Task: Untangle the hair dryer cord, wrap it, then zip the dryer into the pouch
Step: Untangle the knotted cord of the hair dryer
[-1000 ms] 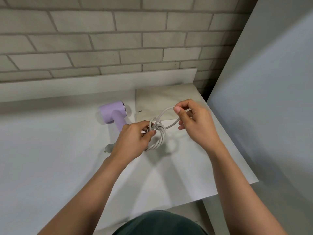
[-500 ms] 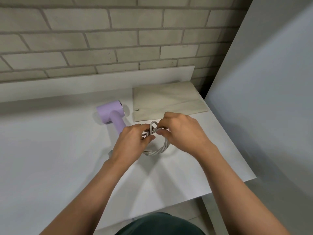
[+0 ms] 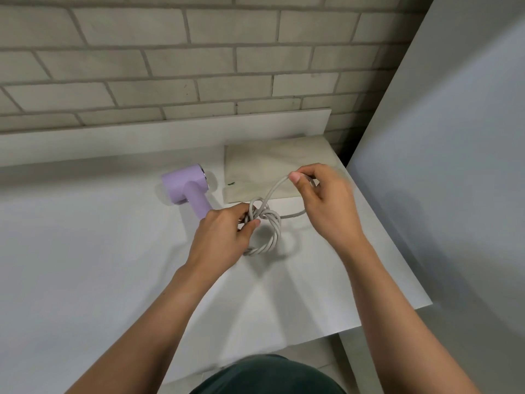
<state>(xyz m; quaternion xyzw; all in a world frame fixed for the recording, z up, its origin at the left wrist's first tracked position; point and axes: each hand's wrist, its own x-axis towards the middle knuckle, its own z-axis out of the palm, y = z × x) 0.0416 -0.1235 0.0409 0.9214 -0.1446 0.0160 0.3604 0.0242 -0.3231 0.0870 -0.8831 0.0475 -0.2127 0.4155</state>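
White surface [image 3: 85,265] under a brick wall [image 3: 170,66]; beige pouch [image 3: 270,163] lies flat at its back right, lilac dryer [image 3: 184,186] outside it, just left; left grip [image 3: 221,240] pinches the coiled, knotted cord [image 3: 276,233]; right grip [image 3: 326,203] pinches a strand raised over the pouch.

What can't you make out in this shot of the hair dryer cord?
Head view: where the cord joins the hair dryer, hidden by the left hand.
Head view: the cord stretch inside the right hand, covered by its grip.
Head view: the pouch zipper, too small to tell.
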